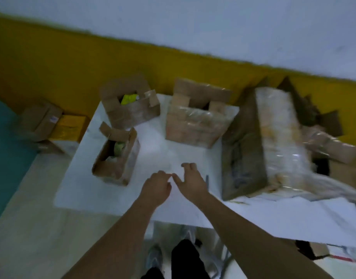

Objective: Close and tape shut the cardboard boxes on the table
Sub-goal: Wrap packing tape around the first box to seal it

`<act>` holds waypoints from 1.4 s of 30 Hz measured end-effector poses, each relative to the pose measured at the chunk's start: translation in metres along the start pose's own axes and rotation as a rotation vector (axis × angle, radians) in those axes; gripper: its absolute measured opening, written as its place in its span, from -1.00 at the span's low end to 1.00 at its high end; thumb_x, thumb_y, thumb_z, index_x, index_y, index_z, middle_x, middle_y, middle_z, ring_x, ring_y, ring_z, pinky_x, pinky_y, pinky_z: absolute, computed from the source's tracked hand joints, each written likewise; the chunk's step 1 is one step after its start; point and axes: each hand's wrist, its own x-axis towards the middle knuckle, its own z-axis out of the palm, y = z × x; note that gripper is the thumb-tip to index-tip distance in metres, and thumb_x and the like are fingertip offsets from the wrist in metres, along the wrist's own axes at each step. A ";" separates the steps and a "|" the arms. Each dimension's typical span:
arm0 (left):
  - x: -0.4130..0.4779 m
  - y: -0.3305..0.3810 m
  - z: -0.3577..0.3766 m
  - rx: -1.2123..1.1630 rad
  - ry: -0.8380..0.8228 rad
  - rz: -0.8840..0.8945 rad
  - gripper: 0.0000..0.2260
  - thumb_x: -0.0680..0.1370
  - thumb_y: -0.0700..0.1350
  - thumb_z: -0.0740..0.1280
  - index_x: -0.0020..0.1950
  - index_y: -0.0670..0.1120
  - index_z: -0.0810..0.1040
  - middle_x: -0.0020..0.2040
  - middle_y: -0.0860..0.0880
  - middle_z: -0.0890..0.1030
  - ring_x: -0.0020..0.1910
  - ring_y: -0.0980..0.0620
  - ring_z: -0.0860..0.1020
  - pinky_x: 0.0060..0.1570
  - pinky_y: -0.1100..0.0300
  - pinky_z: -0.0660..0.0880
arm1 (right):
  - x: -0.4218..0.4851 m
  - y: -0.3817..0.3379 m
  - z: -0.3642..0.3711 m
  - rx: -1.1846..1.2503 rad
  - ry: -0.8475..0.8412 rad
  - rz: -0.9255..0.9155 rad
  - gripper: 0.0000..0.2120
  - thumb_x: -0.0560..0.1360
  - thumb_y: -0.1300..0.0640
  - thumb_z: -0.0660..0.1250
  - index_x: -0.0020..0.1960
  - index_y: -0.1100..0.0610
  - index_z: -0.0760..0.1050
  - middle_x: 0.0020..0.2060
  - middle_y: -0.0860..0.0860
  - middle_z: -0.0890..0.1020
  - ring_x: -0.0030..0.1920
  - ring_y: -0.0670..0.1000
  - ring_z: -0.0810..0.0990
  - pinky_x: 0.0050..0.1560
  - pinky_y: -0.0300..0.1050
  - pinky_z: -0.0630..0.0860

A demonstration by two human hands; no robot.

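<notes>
your left hand [157, 185] curls over the bench [163, 150], grip contents unclear; right hand [190, 181] spread. small open box [116, 156] lies left, nearest the left hand, long axis pointing away.

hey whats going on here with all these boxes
A person stands at a white table with both hands over its near part, touching no box. The left hand is curled and the right hand has its fingers spread; blur hides whether anything thin is between them. Three small cardboard boxes have their flaps up: the near-left box, the far-left box and the middle box. A large box covered in shiny tape lies on the right.
</notes>
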 end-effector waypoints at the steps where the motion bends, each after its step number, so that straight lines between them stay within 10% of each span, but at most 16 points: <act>1: 0.005 0.012 -0.018 -0.056 0.042 0.016 -0.67 0.62 -0.11 0.22 0.38 -0.07 0.49 0.32 -0.11 0.50 0.26 -0.11 0.49 0.25 0.08 0.42 | -0.006 -0.003 -0.019 -0.008 0.033 -0.033 -0.47 0.60 -0.16 0.20 0.44 0.13 0.32 0.34 0.07 0.37 0.29 0.10 0.46 0.21 0.00 0.45; 9: 0.009 0.169 -0.139 -0.191 0.127 0.166 -0.75 0.61 -0.11 0.22 -0.26 -0.11 0.50 -0.30 -0.11 0.55 -0.26 -0.11 0.53 -0.29 0.06 0.42 | -0.060 -0.008 -0.189 -0.076 0.500 -0.240 -0.80 0.62 0.03 0.15 0.16 0.05 0.48 0.01 -0.03 0.50 -0.05 0.00 0.53 -0.11 -0.08 0.49; 13: 0.002 0.243 -0.151 -0.383 -0.089 0.158 -0.63 0.66 0.00 0.20 -0.23 -0.20 0.55 -0.24 -0.20 0.61 -0.31 -0.09 0.56 -0.22 0.11 0.50 | -0.087 0.034 -0.246 -0.205 0.728 0.023 -0.70 0.60 -0.01 0.21 0.27 0.07 0.48 0.14 0.00 0.54 0.11 0.04 0.54 0.03 -0.07 0.53; 19: 0.008 0.289 -0.104 -0.456 -0.509 -0.034 -0.50 0.57 0.27 0.13 0.29 -0.06 0.49 0.19 -0.01 0.55 0.20 -0.07 0.52 0.17 0.00 0.47 | -0.105 0.101 -0.251 0.311 0.252 0.343 -0.29 0.49 -0.36 0.24 0.45 0.08 0.26 0.22 0.07 0.56 0.17 0.07 0.58 0.19 0.01 0.52; 26: 0.016 0.286 -0.063 -0.646 -0.410 -0.097 -0.35 0.59 0.35 -0.07 0.48 -0.01 0.38 0.40 -0.08 0.49 0.37 -0.06 0.44 0.41 0.01 0.33 | -0.088 0.121 -0.235 0.438 0.351 0.273 -0.49 0.56 -0.21 0.27 0.38 0.05 0.33 0.06 -0.02 0.64 -0.03 -0.07 0.65 -0.04 -0.19 0.58; 36: 0.039 0.295 -0.098 -0.776 -0.275 -0.236 -0.56 0.61 0.09 0.25 0.38 -0.16 0.44 0.08 -0.09 0.61 0.02 -0.03 0.58 0.00 0.12 0.55 | -0.068 0.125 -0.241 0.916 0.231 0.291 -0.58 0.53 -0.15 0.35 0.33 -0.04 0.46 0.13 -0.02 0.66 0.09 -0.01 0.65 0.18 0.03 0.59; 42: 0.025 0.294 -0.096 -0.959 -0.237 -0.171 -0.53 0.62 0.02 0.28 0.49 -0.04 0.27 0.33 -0.12 0.51 0.26 -0.12 0.52 0.07 0.08 0.53 | -0.065 0.121 -0.235 0.885 0.250 0.292 -0.61 0.54 -0.09 0.36 0.31 0.02 0.50 0.05 -0.01 0.68 0.05 -0.01 0.67 0.13 0.07 0.61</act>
